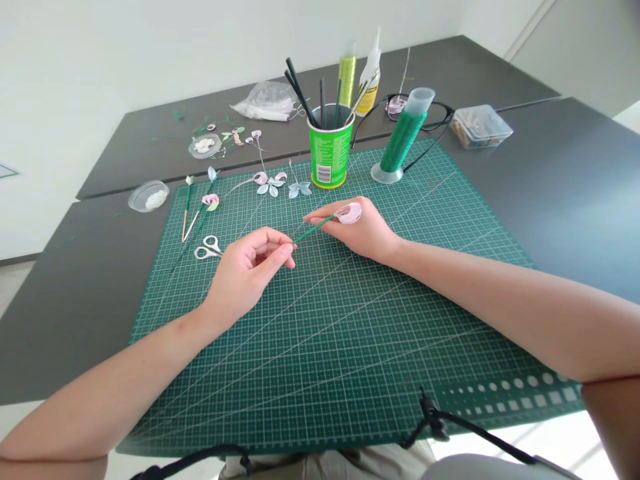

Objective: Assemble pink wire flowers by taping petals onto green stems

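One pale pink flower head [351,213] on a green stem [313,232] is located above the cutting mat [325,347], at the right hand [367,233]. Left hand [250,263]: thumb and fingers pinch the stem's opposite end. Right hand: fingers lie alongside the stem; from where I stand, I cannot tell whether they grip. White-handled scissors [208,249] lie just beside the left hand.

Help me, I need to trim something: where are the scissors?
In the head view, the scissors lie at left on the green mat, beside the left hand.
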The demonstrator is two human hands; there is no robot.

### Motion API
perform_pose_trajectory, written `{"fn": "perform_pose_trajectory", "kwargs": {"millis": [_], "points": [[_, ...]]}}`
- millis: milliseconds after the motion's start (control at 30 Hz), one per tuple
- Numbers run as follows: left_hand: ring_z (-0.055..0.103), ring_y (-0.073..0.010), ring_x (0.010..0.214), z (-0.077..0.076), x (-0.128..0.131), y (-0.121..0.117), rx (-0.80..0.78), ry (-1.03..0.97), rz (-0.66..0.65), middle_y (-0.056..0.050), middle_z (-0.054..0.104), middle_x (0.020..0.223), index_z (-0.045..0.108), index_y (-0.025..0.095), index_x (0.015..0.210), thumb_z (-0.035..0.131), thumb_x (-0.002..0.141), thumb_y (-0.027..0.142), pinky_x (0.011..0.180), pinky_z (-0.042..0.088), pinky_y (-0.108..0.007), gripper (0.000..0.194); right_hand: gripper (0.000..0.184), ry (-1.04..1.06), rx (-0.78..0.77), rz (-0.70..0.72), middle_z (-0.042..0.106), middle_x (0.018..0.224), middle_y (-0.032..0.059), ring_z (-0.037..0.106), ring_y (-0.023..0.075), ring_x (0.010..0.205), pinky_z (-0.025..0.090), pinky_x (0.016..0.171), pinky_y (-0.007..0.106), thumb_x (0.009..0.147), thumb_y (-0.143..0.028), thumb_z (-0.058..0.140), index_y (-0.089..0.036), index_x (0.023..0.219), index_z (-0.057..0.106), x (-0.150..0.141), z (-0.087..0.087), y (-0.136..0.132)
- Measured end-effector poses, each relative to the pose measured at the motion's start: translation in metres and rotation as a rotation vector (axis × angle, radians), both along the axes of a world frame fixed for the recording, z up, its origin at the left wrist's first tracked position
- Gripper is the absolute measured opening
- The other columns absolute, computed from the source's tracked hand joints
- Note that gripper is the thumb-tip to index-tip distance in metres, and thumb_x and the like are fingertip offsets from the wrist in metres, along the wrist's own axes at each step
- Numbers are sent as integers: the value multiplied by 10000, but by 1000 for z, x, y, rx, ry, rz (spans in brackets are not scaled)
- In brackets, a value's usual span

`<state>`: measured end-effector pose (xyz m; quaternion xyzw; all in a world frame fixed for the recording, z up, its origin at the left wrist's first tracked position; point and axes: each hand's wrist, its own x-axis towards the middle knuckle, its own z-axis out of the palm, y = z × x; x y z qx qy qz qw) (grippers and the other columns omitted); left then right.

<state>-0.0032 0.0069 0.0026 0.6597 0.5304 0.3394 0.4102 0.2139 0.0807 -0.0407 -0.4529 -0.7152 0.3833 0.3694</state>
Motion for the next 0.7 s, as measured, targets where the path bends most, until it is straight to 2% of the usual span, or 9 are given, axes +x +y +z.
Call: {"fn": "perform_pose_trajectory", "kwargs": {"millis": [67, 167, 267, 467, 700], "points": [[681, -157, 708, -2, -1, 1, -6, -19, -25, -26, 775, 793, 678, 214, 932, 666, 975, 344, 625, 517, -263, 138, 180, -22, -2, 0, 849, 1042, 91, 785, 271, 1016, 614, 973, 422, 912, -149, 713, -175, 972, 881, 0, 1, 0], [575, -117, 581, -5, -1, 1, -27, -30, -62, -25, 787, 844, 653, 213, 971, 641, 1007, 362, 533, 451, -246, 154, 195, -37, 8, 10, 850, 1052, 98, 793, 266, 1015, 612, 966, 409, 913, -140, 706, -165, 995, 881, 0, 0, 0], [510, -102, 520, -6, -2, 0, -24, 0, -103, -14, 782, 823, 634, 215, 991, 621, 1028, 367, 494, 403, -245, 158, 185, -21, 79, 71, 852, 1058, 85, 798, 247, 1012, 606, 940, 375, 934, -191, 709, -170, 1004, 879, 2, -2, 1], [674, -144, 656, -4, 0, -2, 12, 48, -134, -20, 783, 800, 644, 216, 963, 640, 1014, 344, 560, 467, -247, 138, 216, -15, 153, 158, 851, 985, 71, 775, 194, 841, 571, 771, 313, 961, -274, 694, -170, 1010, 877, 5, -5, 2], [709, -162, 682, -5, 0, -3, 20, 67, -106, -34, 787, 815, 658, 215, 960, 649, 1005, 370, 573, 505, -253, 161, 205, -44, 144, 147, 852, 990, 64, 785, 207, 862, 591, 790, 331, 953, -272, 697, -193, 1004, 879, 3, -4, 1]]}}
